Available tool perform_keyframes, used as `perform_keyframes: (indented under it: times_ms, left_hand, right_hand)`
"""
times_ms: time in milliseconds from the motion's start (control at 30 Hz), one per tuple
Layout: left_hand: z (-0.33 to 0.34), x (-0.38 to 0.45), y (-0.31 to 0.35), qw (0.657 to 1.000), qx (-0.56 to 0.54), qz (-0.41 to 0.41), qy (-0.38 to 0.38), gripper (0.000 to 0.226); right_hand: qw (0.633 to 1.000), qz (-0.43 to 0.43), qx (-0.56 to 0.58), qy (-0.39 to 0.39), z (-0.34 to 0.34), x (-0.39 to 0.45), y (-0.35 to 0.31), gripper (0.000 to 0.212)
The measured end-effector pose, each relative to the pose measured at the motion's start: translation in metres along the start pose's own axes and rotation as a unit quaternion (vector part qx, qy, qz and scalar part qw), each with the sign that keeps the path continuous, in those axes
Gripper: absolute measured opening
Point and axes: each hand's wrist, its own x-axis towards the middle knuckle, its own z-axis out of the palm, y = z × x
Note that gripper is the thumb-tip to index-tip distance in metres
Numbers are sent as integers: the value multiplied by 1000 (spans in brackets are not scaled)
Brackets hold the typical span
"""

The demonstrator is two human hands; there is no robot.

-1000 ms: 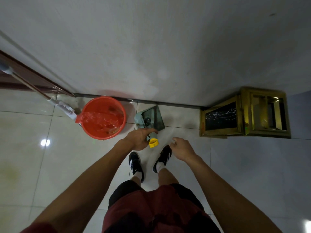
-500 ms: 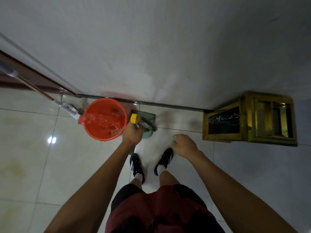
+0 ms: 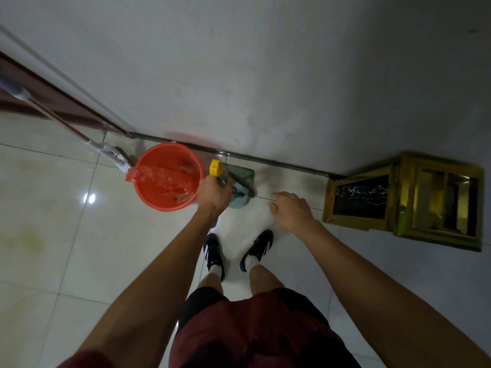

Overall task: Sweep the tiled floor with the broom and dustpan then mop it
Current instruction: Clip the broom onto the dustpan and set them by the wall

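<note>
The grey-green plastic dustpan (image 3: 240, 185) with its yellow-capped handle (image 3: 216, 168) is gripped by the left hand (image 3: 212, 195) beside the round orange plastic bucket (image 3: 167, 176); the right hand (image 3: 291, 209) is held loose, empty, fingers spread, above the pale tiled floor (image 3: 53, 235).

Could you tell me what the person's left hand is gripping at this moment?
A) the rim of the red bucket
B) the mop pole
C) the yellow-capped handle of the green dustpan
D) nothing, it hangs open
C: the left hand is closed around the dustpan handle just below its yellow cap, beside the red bucket, while the right hand hangs open and empty.
</note>
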Motion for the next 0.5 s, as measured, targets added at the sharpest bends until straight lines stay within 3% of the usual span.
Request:
perform_keyframes:
  times_ms: [167, 500]
  left_hand:
    - [0, -14, 35, 999, 27, 23, 33, 55]
    - [-9, -22, 41, 998, 30, 12, 54, 37]
  right_hand:
    - [1000, 13, 4, -13, -8, 6, 7, 41]
    - [1000, -16, -14, -2, -11, 7, 9, 40]
